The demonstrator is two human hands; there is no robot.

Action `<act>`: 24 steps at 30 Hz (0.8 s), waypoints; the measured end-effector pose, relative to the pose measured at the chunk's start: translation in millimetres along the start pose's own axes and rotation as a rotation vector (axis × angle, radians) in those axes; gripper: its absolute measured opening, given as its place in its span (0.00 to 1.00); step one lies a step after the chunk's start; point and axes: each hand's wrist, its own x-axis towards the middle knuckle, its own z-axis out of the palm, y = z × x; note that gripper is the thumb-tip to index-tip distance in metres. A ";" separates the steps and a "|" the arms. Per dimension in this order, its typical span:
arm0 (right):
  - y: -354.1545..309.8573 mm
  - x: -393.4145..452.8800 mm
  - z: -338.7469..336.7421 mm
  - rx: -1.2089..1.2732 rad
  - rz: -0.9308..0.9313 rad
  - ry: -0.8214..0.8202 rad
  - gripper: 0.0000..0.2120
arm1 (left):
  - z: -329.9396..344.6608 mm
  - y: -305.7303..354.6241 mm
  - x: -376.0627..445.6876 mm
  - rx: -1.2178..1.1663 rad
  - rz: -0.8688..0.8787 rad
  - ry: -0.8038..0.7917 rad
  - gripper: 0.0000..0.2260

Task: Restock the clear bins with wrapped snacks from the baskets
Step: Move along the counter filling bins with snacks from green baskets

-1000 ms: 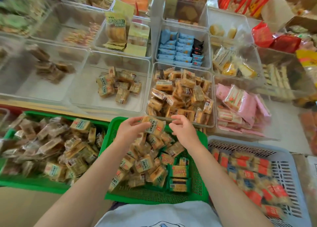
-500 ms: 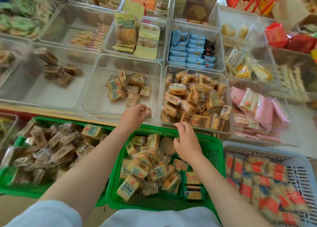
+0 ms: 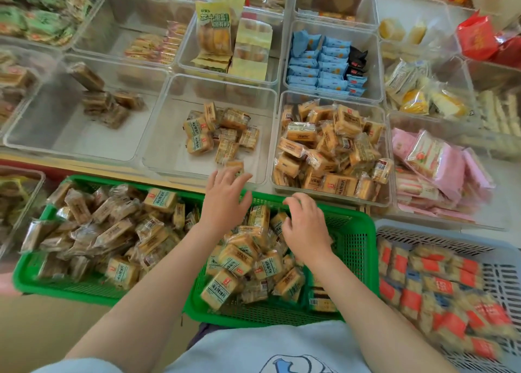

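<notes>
My left hand [image 3: 225,196] hovers over the far rim of the middle green basket [image 3: 363,231], fingers spread and holding nothing. Just past its fingertips a wrapped snack [image 3: 235,164] lies at the front of the middle clear bin [image 3: 169,135], near a small heap of the same snacks [image 3: 220,130]. My right hand [image 3: 306,226] rests on the pile of wrapped snacks [image 3: 234,260] in the green basket. Its fingers curl down onto the packs, and its grip is hidden.
A fuller clear bin [image 3: 332,96] of orange-labelled snacks sits to the right. Another green basket [image 3: 28,283] stands left, and a grey basket [image 3: 423,231] of red-labelled packs stands right. Bins of brown bars [image 3: 107,104], blue packs [image 3: 324,62] and pink packs [image 3: 439,161] surround them.
My left hand lifted a snack from the green basket, reached to the middle clear bin and spread its fingers; the snack now lies in the bin. My right hand stayed in the basket.
</notes>
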 end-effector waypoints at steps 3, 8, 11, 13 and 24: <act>-23.4 -4.0 24.5 0.072 0.037 -0.283 0.14 | -2.6 2.8 -38.2 -0.094 -0.042 0.083 0.14; -30.8 3.3 56.2 0.126 0.134 -0.393 0.20 | -2.6 -8.7 -83.3 -0.162 -0.170 -0.095 0.13; -25.5 11.3 47.9 0.220 0.212 -0.371 0.13 | -7.0 -14.9 -92.3 -0.199 -0.194 -0.121 0.12; -20.5 10.4 32.9 0.357 0.281 -0.309 0.10 | -10.9 -16.1 -90.5 -0.236 -0.209 -0.134 0.15; -24.3 9.6 -37.6 0.949 0.376 -0.156 0.10 | -27.5 18.9 -33.5 -0.204 0.197 -0.012 0.28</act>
